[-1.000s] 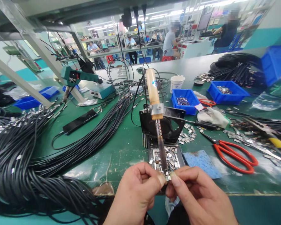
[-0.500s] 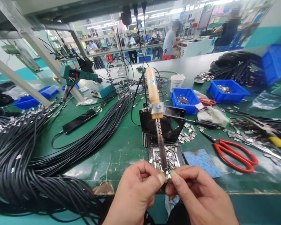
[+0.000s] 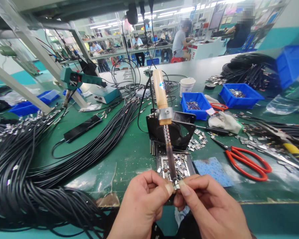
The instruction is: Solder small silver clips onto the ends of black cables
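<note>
A soldering iron [image 3: 161, 96] with a wooden handle is clamped at a slant, its dark barrel pointing down toward me. Right at its tip is a small silver metal connector [image 3: 176, 187], between my two thumbs. My left hand [image 3: 147, 200] is closed in a pinch on the left of the tip; what its fingertips hold is hidden. From the other side my right hand [image 3: 209, 202] pinches the connector with thumb and forefinger. Under the iron, many loose metal connectors [image 3: 180, 166] lie in a shallow tray [image 3: 159, 166].
A black fan [image 3: 181, 129] stands behind the iron. To the right are a blue sponge [image 3: 213, 171], red-handled scissors [image 3: 250, 162], pliers [image 3: 281, 136] and blue bins [image 3: 199, 113]. Bundled black cables [image 3: 89, 159] cover the left side, near a dark phone-like slab [image 3: 82, 128]. People sit at benches beyond.
The whole view has shifted slightly to the left. Both hands keep their pinch at the iron's tip, with the connector in nearly the same place.
</note>
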{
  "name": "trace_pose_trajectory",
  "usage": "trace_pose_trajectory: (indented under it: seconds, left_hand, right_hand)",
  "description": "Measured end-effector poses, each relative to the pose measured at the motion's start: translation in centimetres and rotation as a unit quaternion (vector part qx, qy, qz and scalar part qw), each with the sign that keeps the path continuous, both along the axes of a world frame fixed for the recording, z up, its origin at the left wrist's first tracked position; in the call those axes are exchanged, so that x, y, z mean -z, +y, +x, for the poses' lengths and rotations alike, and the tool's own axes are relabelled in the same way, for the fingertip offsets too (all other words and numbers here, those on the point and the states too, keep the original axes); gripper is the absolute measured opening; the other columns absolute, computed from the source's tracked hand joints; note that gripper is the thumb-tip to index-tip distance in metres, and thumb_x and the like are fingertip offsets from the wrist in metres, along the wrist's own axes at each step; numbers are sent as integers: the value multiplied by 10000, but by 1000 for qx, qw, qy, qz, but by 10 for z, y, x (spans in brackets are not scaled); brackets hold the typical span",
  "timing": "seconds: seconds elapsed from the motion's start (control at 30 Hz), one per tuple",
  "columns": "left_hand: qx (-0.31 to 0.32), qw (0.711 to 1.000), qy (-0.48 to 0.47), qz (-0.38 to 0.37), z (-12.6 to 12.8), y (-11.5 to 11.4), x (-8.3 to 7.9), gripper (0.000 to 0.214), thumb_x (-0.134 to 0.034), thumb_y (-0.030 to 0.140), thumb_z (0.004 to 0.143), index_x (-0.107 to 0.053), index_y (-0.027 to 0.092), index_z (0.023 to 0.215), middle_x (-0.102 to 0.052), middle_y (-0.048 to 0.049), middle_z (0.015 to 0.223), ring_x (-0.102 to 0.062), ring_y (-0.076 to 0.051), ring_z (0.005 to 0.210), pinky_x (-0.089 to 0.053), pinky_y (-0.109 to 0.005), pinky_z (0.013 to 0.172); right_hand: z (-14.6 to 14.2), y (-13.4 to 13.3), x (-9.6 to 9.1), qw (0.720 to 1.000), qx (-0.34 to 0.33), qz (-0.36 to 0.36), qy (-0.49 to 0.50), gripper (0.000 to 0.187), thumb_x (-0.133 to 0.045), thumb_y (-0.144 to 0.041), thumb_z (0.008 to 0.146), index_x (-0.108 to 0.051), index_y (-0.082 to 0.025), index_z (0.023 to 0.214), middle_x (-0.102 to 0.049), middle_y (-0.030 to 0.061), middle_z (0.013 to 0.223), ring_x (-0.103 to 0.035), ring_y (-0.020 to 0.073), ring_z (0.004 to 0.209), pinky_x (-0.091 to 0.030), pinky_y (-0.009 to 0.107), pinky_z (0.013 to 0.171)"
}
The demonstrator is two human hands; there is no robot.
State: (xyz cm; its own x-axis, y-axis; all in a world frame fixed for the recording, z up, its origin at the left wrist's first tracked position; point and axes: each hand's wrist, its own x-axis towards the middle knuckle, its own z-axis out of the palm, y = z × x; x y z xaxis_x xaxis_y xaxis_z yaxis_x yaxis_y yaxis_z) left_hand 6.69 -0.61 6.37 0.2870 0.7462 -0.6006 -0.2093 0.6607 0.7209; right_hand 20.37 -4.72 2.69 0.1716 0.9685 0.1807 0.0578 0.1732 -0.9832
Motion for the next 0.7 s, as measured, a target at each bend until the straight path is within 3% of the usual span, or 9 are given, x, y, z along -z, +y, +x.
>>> trace_pose_trajectory:
  seconds: [0.7]
  left_hand:
    - [-7, 1000, -2, 1, 0, 2, -1, 228, -755, 240, 672, -538, 182, 627, -552, 66, 477, -321, 47, 342, -237, -44, 335]
  right_hand:
    - [0, -1, -2, 1000, 2, -1, -13, 76, -580, -231, 940, -598, -197, 874, -676, -47, 728, -662, 23, 644, -521, 45, 628]
